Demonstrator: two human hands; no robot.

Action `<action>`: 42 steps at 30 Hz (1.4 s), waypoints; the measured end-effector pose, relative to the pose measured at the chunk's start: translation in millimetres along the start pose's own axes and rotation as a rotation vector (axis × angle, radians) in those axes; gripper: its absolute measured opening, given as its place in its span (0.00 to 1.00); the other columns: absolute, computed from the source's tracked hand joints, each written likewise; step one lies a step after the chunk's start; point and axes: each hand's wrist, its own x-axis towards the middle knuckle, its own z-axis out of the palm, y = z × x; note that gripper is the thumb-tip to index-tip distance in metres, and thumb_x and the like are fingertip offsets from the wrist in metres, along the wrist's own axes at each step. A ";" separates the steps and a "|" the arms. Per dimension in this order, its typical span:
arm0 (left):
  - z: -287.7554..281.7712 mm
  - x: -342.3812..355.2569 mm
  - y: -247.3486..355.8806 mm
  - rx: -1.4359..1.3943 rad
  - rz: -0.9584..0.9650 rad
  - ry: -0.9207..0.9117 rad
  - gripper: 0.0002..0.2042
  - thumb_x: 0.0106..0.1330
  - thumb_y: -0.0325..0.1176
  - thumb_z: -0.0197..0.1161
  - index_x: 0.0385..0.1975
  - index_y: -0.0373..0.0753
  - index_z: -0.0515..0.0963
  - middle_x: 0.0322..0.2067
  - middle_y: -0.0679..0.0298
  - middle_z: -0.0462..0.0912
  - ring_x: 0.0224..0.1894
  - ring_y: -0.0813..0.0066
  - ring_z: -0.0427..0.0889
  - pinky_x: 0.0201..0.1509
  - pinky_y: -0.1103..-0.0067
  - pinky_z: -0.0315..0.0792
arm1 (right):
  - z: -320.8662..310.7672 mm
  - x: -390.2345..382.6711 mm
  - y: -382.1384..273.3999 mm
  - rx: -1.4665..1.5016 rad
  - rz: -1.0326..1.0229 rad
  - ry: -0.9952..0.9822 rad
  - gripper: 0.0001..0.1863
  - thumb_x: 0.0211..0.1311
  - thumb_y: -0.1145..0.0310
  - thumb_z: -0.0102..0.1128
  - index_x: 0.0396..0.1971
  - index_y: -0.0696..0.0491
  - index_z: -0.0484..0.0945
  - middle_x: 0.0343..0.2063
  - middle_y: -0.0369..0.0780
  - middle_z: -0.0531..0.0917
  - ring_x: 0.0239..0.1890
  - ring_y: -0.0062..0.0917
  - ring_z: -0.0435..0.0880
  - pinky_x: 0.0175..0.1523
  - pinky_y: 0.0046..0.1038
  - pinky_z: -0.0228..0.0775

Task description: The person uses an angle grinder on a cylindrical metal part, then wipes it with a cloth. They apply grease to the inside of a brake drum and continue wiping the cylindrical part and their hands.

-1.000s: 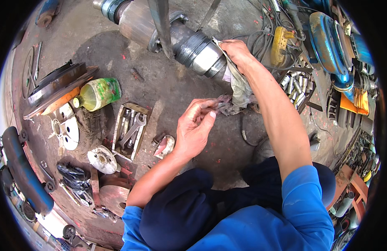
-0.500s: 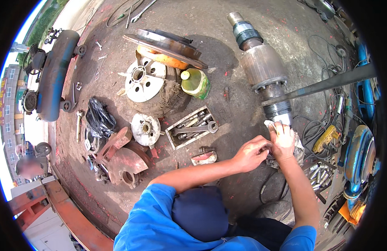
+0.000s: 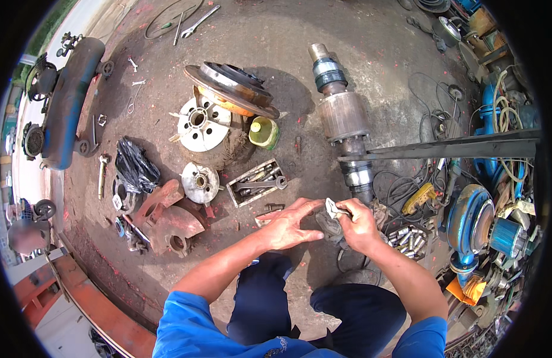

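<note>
My right hand [image 3: 358, 230] is closed on a whitish folded cloth [image 3: 337, 209], held just below the near end of a long steel shaft assembly [image 3: 341, 116]. My left hand [image 3: 291, 224] is open to its left, thumb apart and fingers stretched toward the cloth, with nothing visible in it. A crumpled grey rag [image 3: 329, 227] lies beneath and between my hands. A dark strut [image 3: 437, 146] crosses over the shaft's banded lower section. Beyond my left hand are a metal box of tools [image 3: 237, 200] and a small metal piece, partly hidden.
Around me lie a yellow-green jug [image 3: 263, 136], white flanged discs [image 3: 201, 128], rusty parts [image 3: 168, 227], a black bag [image 3: 138, 167] and a blue tank [image 3: 73, 101]. At right are cables, a yellow tool [image 3: 419, 197], loose sockets [image 3: 410, 238] and blue machinery [image 3: 467, 221].
My view has swung and widened. Both hands have drawn back from the shaft's end, my right one with the cloth. My left hand's fingers have spread from their earlier curl.
</note>
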 end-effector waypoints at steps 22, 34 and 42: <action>-232.1 -366.5 30.9 0.562 -0.993 0.315 0.28 0.58 0.39 0.72 0.59 0.37 0.74 0.59 0.51 0.72 0.63 0.50 0.70 0.65 0.55 0.64 | 83.8 62.5 -371.6 0.121 0.416 -0.426 0.19 0.65 0.67 0.61 0.53 0.61 0.78 0.49 0.49 0.82 0.51 0.36 0.85 0.59 0.32 0.75; -336.0 -62.3 64.4 0.080 -0.705 0.610 0.28 0.68 0.32 0.65 0.65 0.28 0.65 0.60 0.45 0.70 0.63 0.47 0.71 0.67 0.63 0.66 | 92.4 312.9 -264.2 0.633 0.648 -0.042 0.13 0.67 0.74 0.59 0.50 0.57 0.80 0.33 0.39 0.86 0.33 0.16 0.82 0.38 0.22 0.75; -436.4 149.1 10.5 -0.199 -0.675 1.021 0.27 0.75 0.36 0.59 0.69 0.33 0.61 0.66 0.55 0.65 0.64 0.65 0.69 0.67 0.71 0.64 | 58.7 553.3 -159.9 0.698 0.803 0.227 0.12 0.66 0.75 0.59 0.48 0.59 0.81 0.33 0.39 0.84 0.31 0.20 0.81 0.38 0.24 0.73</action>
